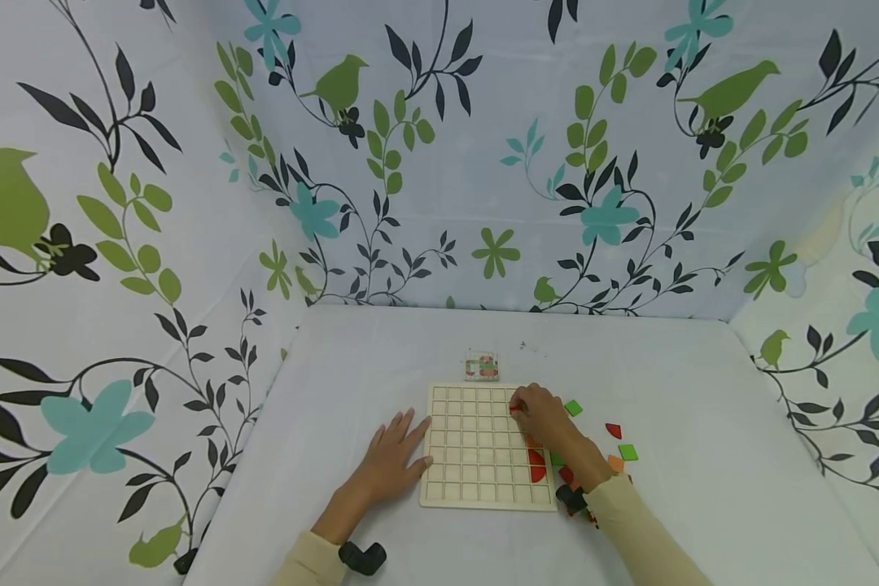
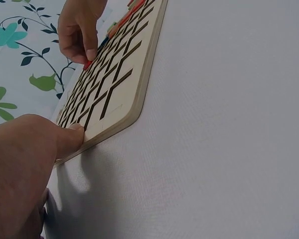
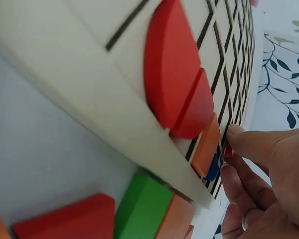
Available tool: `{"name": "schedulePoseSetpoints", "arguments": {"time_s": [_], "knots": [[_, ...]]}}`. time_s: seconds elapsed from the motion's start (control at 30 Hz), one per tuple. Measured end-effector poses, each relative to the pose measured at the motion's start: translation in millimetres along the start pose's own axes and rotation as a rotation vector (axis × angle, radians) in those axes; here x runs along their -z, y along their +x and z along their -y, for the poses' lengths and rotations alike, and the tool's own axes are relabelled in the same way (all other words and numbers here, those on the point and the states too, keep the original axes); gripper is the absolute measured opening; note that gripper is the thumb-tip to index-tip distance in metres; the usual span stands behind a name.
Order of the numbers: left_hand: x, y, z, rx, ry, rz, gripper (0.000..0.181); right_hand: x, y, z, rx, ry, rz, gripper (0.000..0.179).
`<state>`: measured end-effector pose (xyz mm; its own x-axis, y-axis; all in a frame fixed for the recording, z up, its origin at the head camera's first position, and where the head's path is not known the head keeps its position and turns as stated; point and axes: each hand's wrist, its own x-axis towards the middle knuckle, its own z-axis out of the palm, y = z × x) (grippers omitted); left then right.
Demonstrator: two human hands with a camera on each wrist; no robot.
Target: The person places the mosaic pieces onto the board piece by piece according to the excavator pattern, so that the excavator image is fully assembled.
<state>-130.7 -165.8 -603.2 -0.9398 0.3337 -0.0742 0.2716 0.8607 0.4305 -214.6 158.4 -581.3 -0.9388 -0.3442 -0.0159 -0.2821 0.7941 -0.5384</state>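
Note:
A pale wooden board (image 1: 476,443) with a grid of square cells lies flat on the white table. My left hand (image 1: 387,468) rests at its left edge with fingers spread, the thumb (image 2: 72,137) touching the rim in the left wrist view. My right hand (image 1: 545,419) is over the board's upper right side, pinching a small red piece (image 3: 228,151) between thumb and fingers. Along the right column sit two red curved-edge pieces (image 3: 172,69), an orange piece (image 3: 208,144) and a blue piece (image 3: 213,168). The held piece's full shape is hidden by the fingers.
Right of the board lie loose pieces: a green square (image 1: 573,407), a red curved piece (image 1: 614,430), another green square (image 1: 627,452), an orange piece (image 1: 616,463) and several more partly under the right forearm. A small patterned card or box (image 1: 481,366) is behind the board.

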Motion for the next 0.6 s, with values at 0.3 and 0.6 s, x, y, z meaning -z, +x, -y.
{"name": "schedulePoseSetpoints", "arguments": {"time_s": [0.3, 0.6], "knots": [[2.6, -0.9, -1.6, 0.0, -0.006, -0.009, 0.067, -1.0, -1.7, 1.9, 0.007, -0.019, -0.011, 0.005], [2.7, -1.0, -2.2, 0.0, 0.0, -0.008, 0.067, 0.0, -2.5, 1.2, -0.002, 0.028, 0.022, 0.01]]}}
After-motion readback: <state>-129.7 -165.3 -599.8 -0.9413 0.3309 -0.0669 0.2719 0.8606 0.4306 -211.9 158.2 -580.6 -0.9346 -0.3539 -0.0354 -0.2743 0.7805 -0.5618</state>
